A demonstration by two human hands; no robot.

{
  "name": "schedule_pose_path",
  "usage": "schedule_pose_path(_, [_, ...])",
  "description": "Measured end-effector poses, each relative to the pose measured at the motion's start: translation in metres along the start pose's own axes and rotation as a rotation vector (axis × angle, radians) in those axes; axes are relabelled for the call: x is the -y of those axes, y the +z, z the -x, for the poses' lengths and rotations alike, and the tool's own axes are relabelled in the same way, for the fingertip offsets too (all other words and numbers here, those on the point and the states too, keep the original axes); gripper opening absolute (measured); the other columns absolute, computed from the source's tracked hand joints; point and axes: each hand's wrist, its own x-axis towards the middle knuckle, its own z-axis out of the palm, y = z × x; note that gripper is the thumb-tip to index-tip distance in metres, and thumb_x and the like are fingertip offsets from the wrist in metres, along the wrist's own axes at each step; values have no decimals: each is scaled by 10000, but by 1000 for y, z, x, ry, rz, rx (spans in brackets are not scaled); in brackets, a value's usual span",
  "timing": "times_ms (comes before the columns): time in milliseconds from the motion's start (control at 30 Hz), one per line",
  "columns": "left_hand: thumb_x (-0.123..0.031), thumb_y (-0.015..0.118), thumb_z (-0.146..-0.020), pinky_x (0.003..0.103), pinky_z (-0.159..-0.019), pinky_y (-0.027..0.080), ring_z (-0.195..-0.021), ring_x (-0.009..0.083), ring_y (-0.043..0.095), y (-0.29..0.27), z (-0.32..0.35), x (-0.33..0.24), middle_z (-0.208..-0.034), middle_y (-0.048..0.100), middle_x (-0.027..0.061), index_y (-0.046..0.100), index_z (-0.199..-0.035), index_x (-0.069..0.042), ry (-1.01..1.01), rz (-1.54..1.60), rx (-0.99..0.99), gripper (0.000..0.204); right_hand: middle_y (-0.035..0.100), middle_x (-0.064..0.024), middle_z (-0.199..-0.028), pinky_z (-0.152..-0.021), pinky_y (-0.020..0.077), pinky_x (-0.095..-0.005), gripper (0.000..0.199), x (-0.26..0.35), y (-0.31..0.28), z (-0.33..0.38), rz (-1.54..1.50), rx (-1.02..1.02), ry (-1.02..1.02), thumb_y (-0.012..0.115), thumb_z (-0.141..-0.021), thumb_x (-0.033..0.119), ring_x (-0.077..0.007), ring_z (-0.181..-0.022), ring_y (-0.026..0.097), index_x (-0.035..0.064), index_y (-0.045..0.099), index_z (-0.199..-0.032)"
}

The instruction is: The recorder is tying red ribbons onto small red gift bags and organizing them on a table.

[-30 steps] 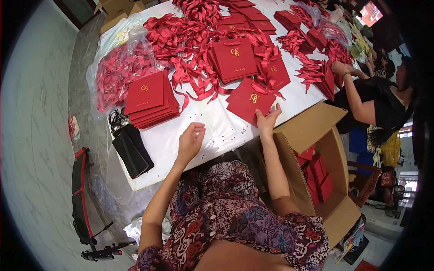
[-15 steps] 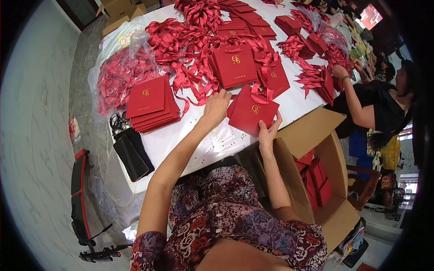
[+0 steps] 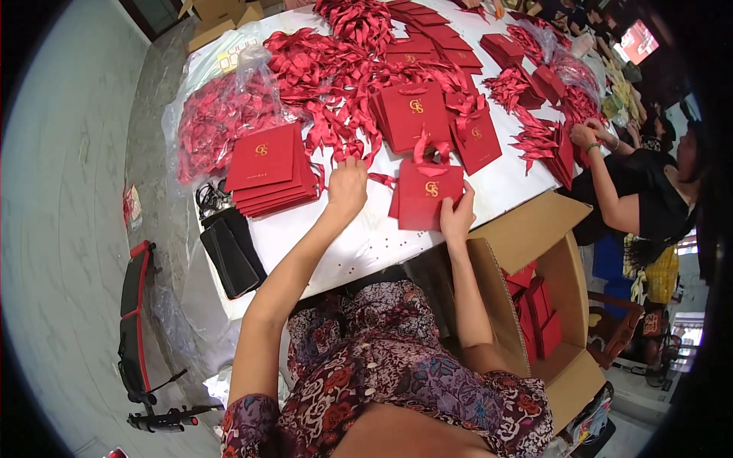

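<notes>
Right hand's (image 3: 458, 216) grip pinches red bag (image 3: 429, 202) by its right edge over tabletop (image 3: 282, 237), probably to steady it; left hand (image 3: 349, 185) at ribbons (image 3: 305, 65), can't tell if its grip is closed

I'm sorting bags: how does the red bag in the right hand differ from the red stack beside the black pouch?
The red bag has a ribbon loop at its top; the red stack shows none on its top piece. The right hand holds the bag; the stack lies untouched on the table. Both are red, with gold markings.
</notes>
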Motion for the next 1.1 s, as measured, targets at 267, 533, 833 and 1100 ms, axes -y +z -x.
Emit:
schedule_pose_path(267, [-28, 630, -750, 402, -685, 524, -833, 299, 650, -5, 39, -3, -861, 627, 145, 600, -912, -26, -34, 100, -11, 165, 531, -267, -1218, -983, 364, -542, 542, -11, 27, -40, 448, -187, -177, 556, -881, 131, -428, -1123, 511, -8, 430, -1390])
schedule_pose_path(533, [-82, 692, -801, 440, -766, 512, -916, 341, 632, -55, 96, 5, -1019, 615, 157, 629, -1107, -48, -100, 481, -108, 314, 509, -203, -1261, -999, 363, -493, 401, 29, 22, 1, 224, -230, -559, 538, -909, 41, -379, -1180, 482, 22, 523, -1309])
schedule_pose_path(833, [-170, 742, -777, 471, -958, 397, -1155, 345, 525, -120, 93, 69, -1322, 559, 150, 626, -1235, -73, -120, 175, -467, 483, 596, -151, -1073, -842, 432, -447, 276, 67, 58, 85, -13, 327, -781, 624, -830, -4, -351, -1001, 563, 58, 642, -1099])
schedule_pose_path(1100, [-254, 724, -823, 443, -966, 362, -1122, 284, 525, -94, 114, 98, -1354, 570, 104, 581, -1323, -90, -193, 10, -231, 546, 572, -180, -1160, -925, 421, -459, 363, 67, 91, 83, 166, 377, -858, 623, -794, -3, -364, -1097, 534, 3, 620, -1157])
